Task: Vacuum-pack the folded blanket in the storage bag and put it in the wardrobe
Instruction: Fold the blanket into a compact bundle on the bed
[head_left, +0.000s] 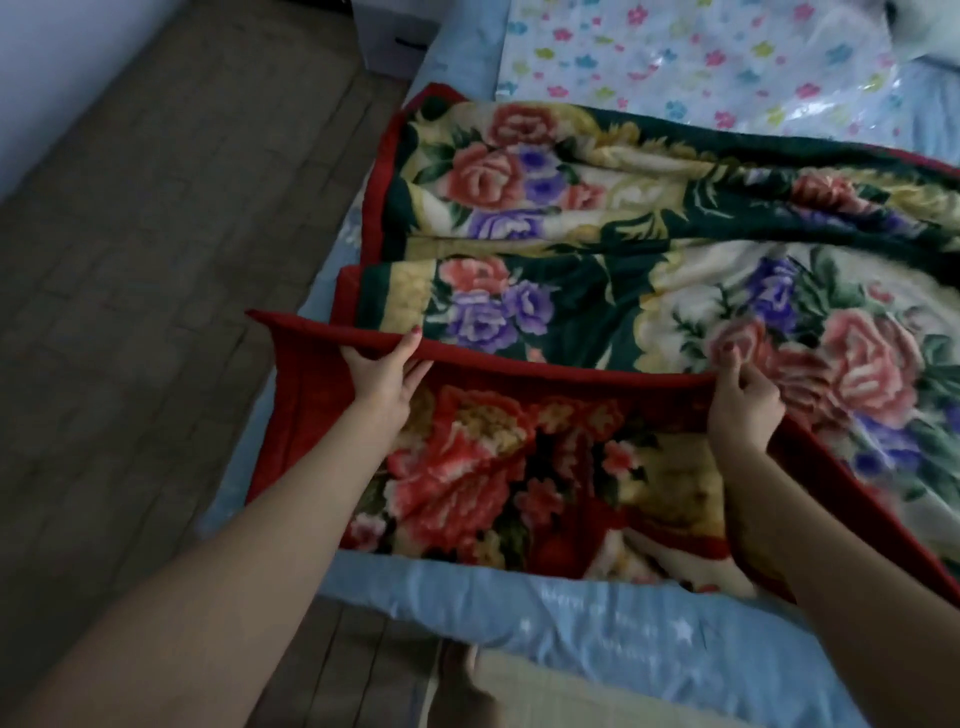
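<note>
A thick floral blanket (597, 249) with a dark green face, roses and a red border lies partly folded across the bed. My left hand (384, 371) grips its raised red edge near the left corner. My right hand (743, 400) pinches the same edge further right. The lifted flap shows its red flowered underside toward me. A clear storage bag (691, 57) printed with small coloured flowers lies flat on the bed beyond the blanket.
The bed has a light blue sheet (649, 629) with white stars along its near edge. Wooden plank floor (156, 286) runs along the left. A white box-like object (395, 41) stands on the floor at the top, by the bed's corner.
</note>
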